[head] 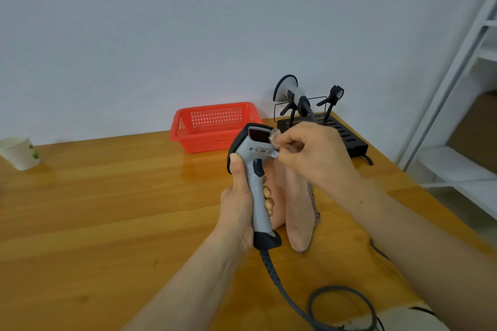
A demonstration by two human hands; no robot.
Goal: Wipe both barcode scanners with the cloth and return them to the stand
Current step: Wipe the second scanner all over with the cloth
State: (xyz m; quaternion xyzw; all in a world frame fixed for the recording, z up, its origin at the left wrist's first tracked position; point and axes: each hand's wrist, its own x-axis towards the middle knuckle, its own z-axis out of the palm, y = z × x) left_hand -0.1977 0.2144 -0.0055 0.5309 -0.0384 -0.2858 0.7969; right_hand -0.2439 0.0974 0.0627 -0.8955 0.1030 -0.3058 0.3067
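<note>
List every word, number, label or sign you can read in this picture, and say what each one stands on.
No text here can be read.
Held scanner: the white label on the side of its head carries print that is too small and blurred to read.
Paper cup: green marks, seemingly a picture rather than letters; too blurred to be sure.

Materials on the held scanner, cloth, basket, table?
The held scanner looks like matte grey moulded plastic, with dark, rubbery-looking trim at head and base. The cloth: pink fuzzy fabric, likely microfibre or terry; hangs limp, stitched edge. The basket: glossy red plastic, moulded lattice walls. The table: wood grain under a glossy coat showing reflections; solid or veneer unclear.
</note>
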